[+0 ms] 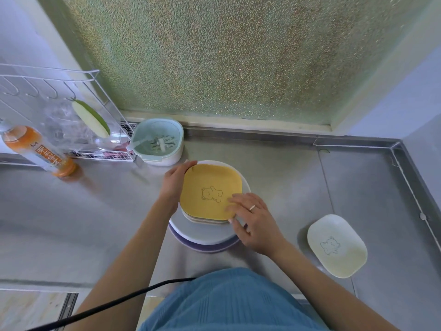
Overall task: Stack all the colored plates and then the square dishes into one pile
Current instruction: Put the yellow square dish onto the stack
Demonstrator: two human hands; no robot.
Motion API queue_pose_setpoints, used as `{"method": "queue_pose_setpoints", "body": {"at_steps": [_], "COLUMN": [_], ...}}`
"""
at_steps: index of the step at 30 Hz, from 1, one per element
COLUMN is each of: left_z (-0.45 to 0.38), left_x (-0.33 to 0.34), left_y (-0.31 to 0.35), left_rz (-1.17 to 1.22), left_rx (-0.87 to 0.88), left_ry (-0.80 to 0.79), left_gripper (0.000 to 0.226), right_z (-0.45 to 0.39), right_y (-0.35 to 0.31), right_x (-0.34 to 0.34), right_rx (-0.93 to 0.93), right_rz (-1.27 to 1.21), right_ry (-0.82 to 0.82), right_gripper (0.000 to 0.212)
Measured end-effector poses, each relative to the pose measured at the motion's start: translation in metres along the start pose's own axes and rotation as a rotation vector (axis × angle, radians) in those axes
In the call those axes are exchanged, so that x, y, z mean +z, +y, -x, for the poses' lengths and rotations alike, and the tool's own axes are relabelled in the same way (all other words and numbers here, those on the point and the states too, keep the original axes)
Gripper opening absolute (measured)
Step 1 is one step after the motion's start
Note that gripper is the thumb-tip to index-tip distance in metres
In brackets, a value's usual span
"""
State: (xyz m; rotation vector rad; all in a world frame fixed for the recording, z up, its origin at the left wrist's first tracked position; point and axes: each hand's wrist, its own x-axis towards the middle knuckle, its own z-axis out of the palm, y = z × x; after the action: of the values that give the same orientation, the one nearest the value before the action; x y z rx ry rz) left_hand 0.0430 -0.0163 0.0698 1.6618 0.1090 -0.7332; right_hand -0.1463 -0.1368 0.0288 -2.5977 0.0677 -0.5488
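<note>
A yellow square dish (pixel 210 185) with a bear drawing lies on top of a pile in the middle of the steel counter. Under it are other square dishes (pixel 202 220), then a pale round plate (pixel 202 235) and a purple plate (pixel 205 248) at the bottom. My left hand (pixel 173 181) rests against the yellow dish's left edge, fingers straight. My right hand (pixel 250 218) touches its near right corner, fingers spread and lightly bent. A cream square dish (pixel 336 246) with the same bear lies alone on the counter to the right.
A mint colander basket (pixel 158 140) stands behind the pile. At the left are a white wire rack (pixel 71 115) with a plastic bag and an orange bottle (pixel 38 151). A raised steel rim (pixel 405 168) bounds the counter at the right. A black cable (pixel 107 304) crosses near me.
</note>
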Motion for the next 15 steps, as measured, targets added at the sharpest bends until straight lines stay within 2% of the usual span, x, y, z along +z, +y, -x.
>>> {"method": "queue_pose_setpoints", "body": {"at_steps": [3,5,8,11,15], "left_z": [0.003,0.005,0.006,0.003,0.000], "left_x": [0.003,0.006,0.009,0.009,0.009], "left_y": [0.001,-0.001,-0.006,-0.010,-0.012], "left_rz": [-0.024,-0.071,-0.110,-0.143,-0.176], "left_rx": [0.040,0.088,0.115,0.100,0.096], "left_ry": [-0.002,0.001,0.005,0.021,0.034], "left_gripper": [0.021,0.029,0.035,0.036,0.026], "right_z": [-0.015,-0.028,-0.034,-0.032,-0.031], "right_y": [-0.007,-0.006,-0.001,0.000,0.002], "right_x": [0.000,0.004,0.015,0.022,0.021], "right_rx": [0.264,0.393,0.453,0.476,0.474], "right_rz": [-0.102,-0.112,-0.093,-0.137,-0.181], "right_ry": [0.095,0.061,-0.040,-0.036,-0.026], "right_gripper": [0.040,0.050,0.053,0.052,0.051]}}
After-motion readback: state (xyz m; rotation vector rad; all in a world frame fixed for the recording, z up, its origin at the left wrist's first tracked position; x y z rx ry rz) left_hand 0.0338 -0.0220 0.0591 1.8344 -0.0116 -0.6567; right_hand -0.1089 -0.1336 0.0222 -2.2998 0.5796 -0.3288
